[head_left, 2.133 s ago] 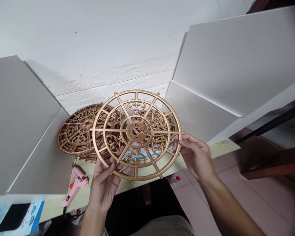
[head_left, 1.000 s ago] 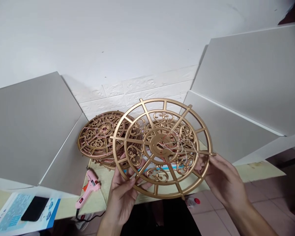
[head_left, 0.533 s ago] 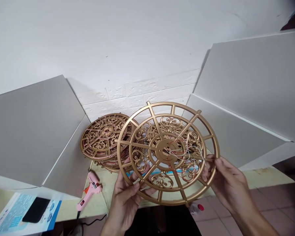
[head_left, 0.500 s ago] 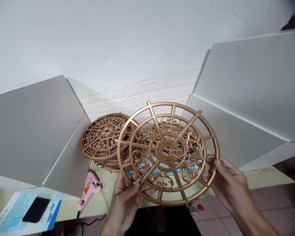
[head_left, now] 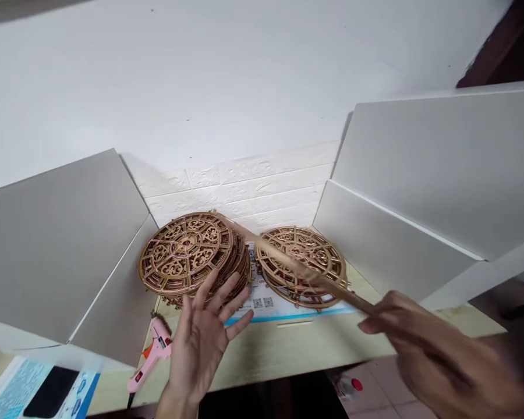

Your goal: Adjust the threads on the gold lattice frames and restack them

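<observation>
A round gold openwork disc [head_left: 297, 266], turned nearly edge-on and smeared by motion, slants across the middle of the view. My right hand [head_left: 423, 337] grips it near its lower right end. My left hand [head_left: 203, 337] is open and empty, palm up with fingers spread, in front of the left stack. That left stack of gold discs [head_left: 187, 250] has reddish wires over its top piece. To its right, partly behind the held disc, lies a lower stack of similar discs [head_left: 303, 250].
A pink glue gun [head_left: 155, 349] lies left of my left hand. A black phone [head_left: 52, 391] rests on a blue-and-white sheet at lower left. Grey panels [head_left: 419, 174] stand on both sides. A red-capped bottle [head_left: 349, 385] is below the table edge.
The disc has turned from facing me to nearly edge-on, and my right hand has swung it rightward. My left hand has let go of it and opened.
</observation>
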`<state>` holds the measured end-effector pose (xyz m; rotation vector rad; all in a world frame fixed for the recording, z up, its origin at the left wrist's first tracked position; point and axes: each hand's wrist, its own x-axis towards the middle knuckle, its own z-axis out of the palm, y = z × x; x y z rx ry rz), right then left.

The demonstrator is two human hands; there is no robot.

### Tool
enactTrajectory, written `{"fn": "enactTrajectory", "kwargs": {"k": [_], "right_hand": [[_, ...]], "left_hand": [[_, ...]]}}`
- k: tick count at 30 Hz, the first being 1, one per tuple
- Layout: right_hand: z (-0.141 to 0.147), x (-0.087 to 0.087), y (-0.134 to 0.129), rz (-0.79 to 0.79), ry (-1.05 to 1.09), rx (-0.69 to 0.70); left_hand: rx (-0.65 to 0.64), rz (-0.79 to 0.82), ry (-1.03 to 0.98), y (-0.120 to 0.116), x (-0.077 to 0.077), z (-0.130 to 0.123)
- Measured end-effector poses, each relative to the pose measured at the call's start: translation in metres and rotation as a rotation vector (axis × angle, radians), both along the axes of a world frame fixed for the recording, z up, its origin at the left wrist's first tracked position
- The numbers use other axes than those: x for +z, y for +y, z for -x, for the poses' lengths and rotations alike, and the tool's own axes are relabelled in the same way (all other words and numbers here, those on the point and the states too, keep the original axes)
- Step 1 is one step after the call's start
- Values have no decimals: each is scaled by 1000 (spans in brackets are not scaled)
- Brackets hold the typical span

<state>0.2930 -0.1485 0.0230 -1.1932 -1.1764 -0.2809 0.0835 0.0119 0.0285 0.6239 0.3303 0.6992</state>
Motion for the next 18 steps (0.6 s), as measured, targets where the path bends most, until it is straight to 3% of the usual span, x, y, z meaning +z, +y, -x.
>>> {"fn": "enactTrajectory", "kwargs": {"k": [3,5,12,18], "right_hand": [[1,4,8,46,-617,-43],[5,4,14,46,-769,-146],[8,-22,16,135,-848,-204],[0,-38,20,130,-783,-241]], "left_hand": [[-18,7,-86,-3,11,5],[-14,-3,-81,-7,15,6],[148,-20,138,-9,7,6],[130,-34,109,-10,0,8]]}}
